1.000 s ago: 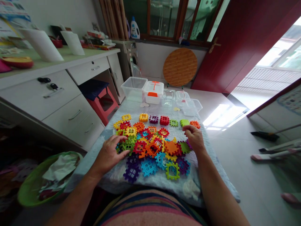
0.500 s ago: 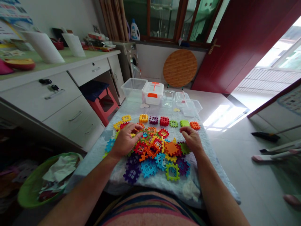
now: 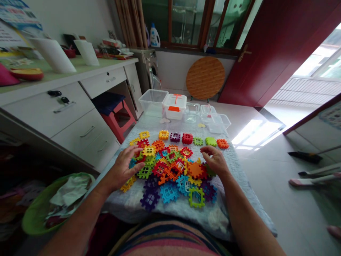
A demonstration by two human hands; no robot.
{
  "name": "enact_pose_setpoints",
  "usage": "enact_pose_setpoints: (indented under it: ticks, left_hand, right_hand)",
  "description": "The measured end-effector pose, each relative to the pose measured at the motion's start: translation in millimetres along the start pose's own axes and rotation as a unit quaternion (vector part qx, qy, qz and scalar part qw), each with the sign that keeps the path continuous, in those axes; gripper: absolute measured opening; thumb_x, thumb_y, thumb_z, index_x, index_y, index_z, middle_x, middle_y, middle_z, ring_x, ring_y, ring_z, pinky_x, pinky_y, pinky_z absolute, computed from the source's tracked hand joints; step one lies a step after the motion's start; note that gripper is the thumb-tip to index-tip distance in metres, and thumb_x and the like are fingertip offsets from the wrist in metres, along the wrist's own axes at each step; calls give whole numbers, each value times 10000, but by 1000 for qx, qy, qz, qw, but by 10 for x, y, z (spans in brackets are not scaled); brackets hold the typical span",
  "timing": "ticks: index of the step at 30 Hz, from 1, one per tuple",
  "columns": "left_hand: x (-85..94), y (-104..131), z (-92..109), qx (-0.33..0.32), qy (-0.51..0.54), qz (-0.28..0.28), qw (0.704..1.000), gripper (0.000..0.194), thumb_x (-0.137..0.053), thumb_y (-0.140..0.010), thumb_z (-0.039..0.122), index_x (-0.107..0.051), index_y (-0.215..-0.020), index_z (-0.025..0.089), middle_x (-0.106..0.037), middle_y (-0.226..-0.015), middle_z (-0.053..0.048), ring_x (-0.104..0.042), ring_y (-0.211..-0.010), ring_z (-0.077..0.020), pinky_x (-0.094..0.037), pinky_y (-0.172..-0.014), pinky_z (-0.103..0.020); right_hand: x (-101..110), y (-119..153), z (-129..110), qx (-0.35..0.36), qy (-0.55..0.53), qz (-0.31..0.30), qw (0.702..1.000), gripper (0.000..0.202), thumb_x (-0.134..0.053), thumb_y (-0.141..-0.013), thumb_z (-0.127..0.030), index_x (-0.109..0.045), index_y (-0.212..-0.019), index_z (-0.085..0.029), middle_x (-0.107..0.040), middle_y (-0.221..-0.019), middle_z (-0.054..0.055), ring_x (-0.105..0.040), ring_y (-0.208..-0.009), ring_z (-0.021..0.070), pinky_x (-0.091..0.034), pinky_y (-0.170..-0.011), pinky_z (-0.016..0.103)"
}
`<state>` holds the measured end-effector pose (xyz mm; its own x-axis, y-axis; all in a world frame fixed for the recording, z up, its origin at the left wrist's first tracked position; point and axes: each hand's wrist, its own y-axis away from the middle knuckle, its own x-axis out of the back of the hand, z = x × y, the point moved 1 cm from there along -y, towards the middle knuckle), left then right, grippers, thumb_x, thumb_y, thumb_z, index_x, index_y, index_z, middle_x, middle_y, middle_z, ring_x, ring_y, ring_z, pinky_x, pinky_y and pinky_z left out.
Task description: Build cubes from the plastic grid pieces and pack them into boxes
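A heap of colourful plastic building tiles with notched edges covers the middle of the table. My left hand hovers at the heap's left side, thumb and fingers apart with nothing between them. Nearest to it are a yellow window tile and a green tile. My right hand is over the right side, fingers curved and apart from the thumb, holding nothing I can see. Close by lies an orange tile. Behind the heap runs a row of sorted tiles, among them a red stack and a purple stack.
At the table's far end stand an open clear bin, a lidded box with orange clips and smaller clear containers. A red stool and a green basket are to the left. A cloth covers the table.
My left hand has drawn back leftward and opened, uncovering the yellow and green tiles. My right hand has shifted slightly left and its fingers have loosened.
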<state>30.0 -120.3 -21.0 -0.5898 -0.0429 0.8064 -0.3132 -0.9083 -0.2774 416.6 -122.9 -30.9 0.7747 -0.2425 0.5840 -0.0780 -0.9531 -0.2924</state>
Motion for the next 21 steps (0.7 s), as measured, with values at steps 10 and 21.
enact_pose_setpoints:
  ticks: [10,21]
  left_hand:
    - [-60,-206,-597,94,25,46,994,631,-375,-870,647,-555,-1249,175,-494,-1355,-138,-429,-1324,-298,-311,-1139,-481]
    - [-301,-732,-790,132,61,15,989,566,-516,-781,566,-616,-1153,152,-644,-1182,-114,-601,-1101,-273,-452,-1000,-391]
  right_hand:
    - [-319,-249,-739,200,77,-234,948,583,-676,-762,-270,-537,-1326,-217,-609,-1293,99,-513,-1201,270,-432,-1020,450]
    - [-505,-404,-755,192,77,-302,931,528,-694,-724,-168,-590,-1242,-185,-645,-1168,97,-593,-1070,236,-487,-942,412]
